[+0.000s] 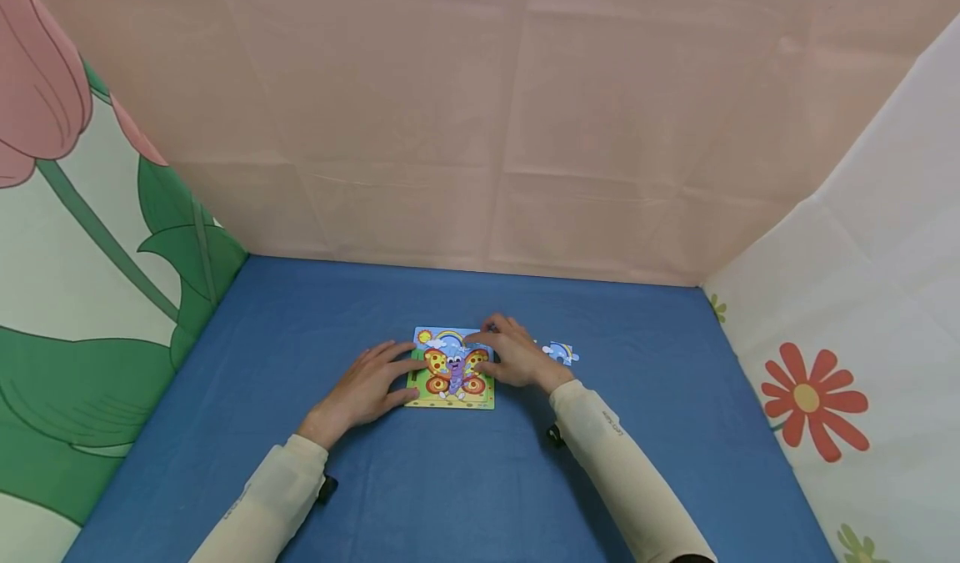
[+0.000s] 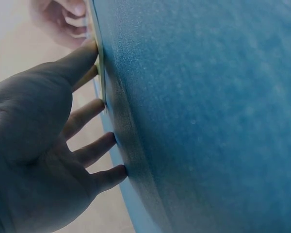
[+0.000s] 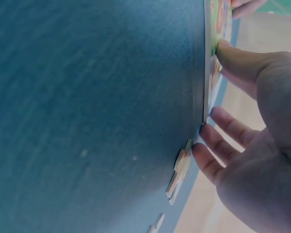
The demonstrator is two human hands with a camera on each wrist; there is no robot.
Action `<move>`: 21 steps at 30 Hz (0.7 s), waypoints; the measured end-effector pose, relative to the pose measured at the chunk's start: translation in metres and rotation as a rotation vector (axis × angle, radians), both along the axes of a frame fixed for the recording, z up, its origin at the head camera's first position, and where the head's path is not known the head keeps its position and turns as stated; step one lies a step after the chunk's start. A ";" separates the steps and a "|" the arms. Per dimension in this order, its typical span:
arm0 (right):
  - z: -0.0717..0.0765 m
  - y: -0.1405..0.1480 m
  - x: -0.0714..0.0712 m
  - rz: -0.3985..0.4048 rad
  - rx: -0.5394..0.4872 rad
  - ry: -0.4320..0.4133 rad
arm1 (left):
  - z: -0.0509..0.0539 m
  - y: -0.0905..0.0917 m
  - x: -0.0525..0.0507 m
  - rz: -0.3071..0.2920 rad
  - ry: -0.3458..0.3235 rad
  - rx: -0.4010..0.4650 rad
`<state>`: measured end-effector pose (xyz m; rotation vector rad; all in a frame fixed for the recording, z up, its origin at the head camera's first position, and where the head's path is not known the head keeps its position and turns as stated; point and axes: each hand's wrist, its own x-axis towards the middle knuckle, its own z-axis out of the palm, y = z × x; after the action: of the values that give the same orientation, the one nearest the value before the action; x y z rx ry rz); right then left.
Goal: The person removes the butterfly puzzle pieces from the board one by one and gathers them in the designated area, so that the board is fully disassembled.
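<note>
The butterfly puzzle board (image 1: 455, 399) lies flat on the blue cloth, showing a purple butterfly, a sun and a rainbow. At its left edge rests my left hand (image 1: 367, 385), fingers spread; in the left wrist view that hand (image 2: 43, 126) has its thumb on the board's edge (image 2: 101, 73). My right hand (image 1: 519, 356) lies over the board's upper right, thumb and index finger on its surface. In the right wrist view the right hand (image 3: 262, 136) touches the board (image 3: 213, 48) with its thumb, the other fingers relaxed at the far edge and cloth.
Loose puzzle pieces (image 1: 561, 353) lie on the blue cloth (image 1: 450, 496) just right of my right hand; in the right wrist view a piece (image 3: 179, 172) lies below the fingertips. A beige backdrop (image 1: 465, 113) stands behind, with flower-printed sheets (image 1: 855, 296) at the sides.
</note>
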<state>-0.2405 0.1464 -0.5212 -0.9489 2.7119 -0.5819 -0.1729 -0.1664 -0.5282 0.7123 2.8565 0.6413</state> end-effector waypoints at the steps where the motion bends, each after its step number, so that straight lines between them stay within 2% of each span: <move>1: 0.000 0.000 0.000 0.004 0.008 0.003 | 0.000 0.000 0.000 0.000 0.000 0.000; 8: -0.001 -0.001 -0.002 0.017 0.030 0.015 | 0.001 0.001 0.000 -0.001 0.000 -0.002; 21: -0.004 -0.002 -0.004 -0.014 -0.003 0.000 | -0.001 0.003 -0.001 -0.021 0.028 0.006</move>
<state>-0.2444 0.1441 -0.5254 -0.9307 2.7209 -0.5883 -0.1734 -0.1638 -0.5294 0.7574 2.8696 0.6427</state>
